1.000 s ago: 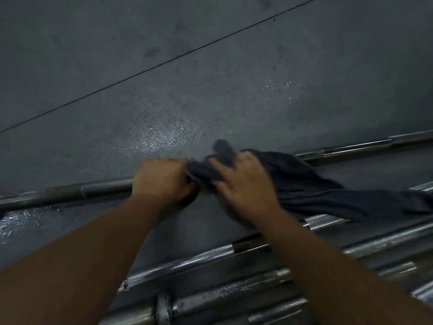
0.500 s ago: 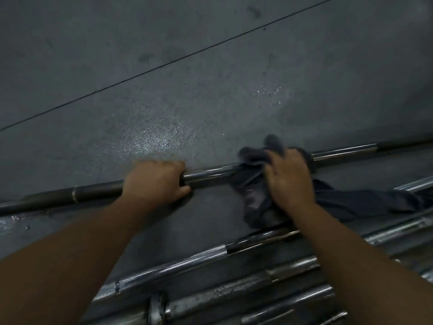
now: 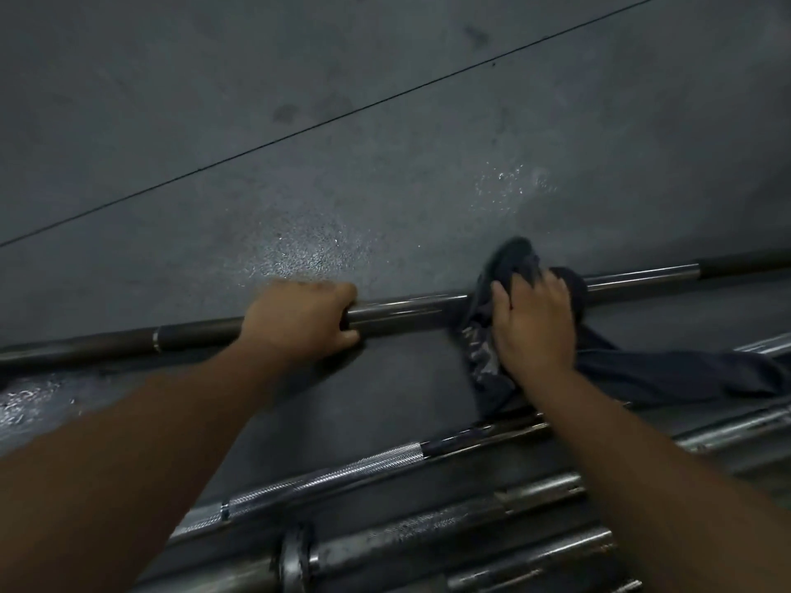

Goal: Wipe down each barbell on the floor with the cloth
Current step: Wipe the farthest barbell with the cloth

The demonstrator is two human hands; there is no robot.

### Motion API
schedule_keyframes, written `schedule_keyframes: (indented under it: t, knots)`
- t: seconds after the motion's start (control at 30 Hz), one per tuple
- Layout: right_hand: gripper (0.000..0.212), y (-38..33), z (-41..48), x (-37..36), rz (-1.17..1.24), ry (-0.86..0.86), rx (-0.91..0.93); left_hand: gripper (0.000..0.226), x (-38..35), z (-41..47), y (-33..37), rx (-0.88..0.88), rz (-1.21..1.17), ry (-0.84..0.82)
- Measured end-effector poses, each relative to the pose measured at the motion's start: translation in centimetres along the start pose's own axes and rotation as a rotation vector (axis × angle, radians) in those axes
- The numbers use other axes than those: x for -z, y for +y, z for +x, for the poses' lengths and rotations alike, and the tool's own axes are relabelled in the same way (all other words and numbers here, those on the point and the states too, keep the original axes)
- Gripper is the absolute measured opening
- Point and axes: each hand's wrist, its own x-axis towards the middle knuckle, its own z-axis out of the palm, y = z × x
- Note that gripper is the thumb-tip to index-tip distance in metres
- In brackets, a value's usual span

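Note:
A long steel barbell [image 3: 406, 308] lies across the grey floor from left to right. My left hand [image 3: 299, 321] grips its shaft left of centre, fingers curled round the bar. My right hand [image 3: 533, 325] holds a dark blue cloth [image 3: 642, 372] bunched over the same bar further right. The cloth's loose end trails to the right over the floor and onto a nearer bar. The stretch of bar under the cloth is hidden.
Several more barbells lie side by side nearer to me, one with a bright knurled shaft [image 3: 325, 481] and one with a collar [image 3: 295, 558]. Wet speckles [image 3: 308, 254] shine on the floor beyond the bar. A thin seam [image 3: 342, 117] crosses the floor diagonally.
My right hand has slid the cloth rightward along the bar, away from my left hand, baring a length of shaft between them. My left hand has kept its hold.

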Motion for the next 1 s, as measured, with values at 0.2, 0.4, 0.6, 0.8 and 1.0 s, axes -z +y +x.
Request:
schedule_keyframes:
  t: [0.2, 0.4, 0.6, 0.8, 1.0]
  knots:
    - [0.046, -8.1, -3.0, -1.0, 0.101, -0.194, 0.423, 0.035, -0.8, -0.3, 1.7, 0.126, -0.045, -0.098]
    - [0.051, -2.1, -1.3, 0.2, -0.027, -0.071, 0.147, 0.033, -0.2, -3.5, -0.9, 0.181, -0.073, -0.062]
    - [0.054, -11.2, -4.6, -1.0, 0.062, -0.239, 0.411, 0.035, 1.5, -0.5, -2.7, 0.181, -0.308, -0.457]
    - [0.046, -11.2, -3.6, 2.4, 0.155, -0.369, 0.395, 0.035, 1.4, -1.7, -2.6, 0.157, -0.215, -0.332]
    - [0.036, -10.8, -5.5, 8.2, 0.173, -0.402, 0.309, 0.054, 4.5, -5.1, -5.6, 0.077, -0.157, -0.251]
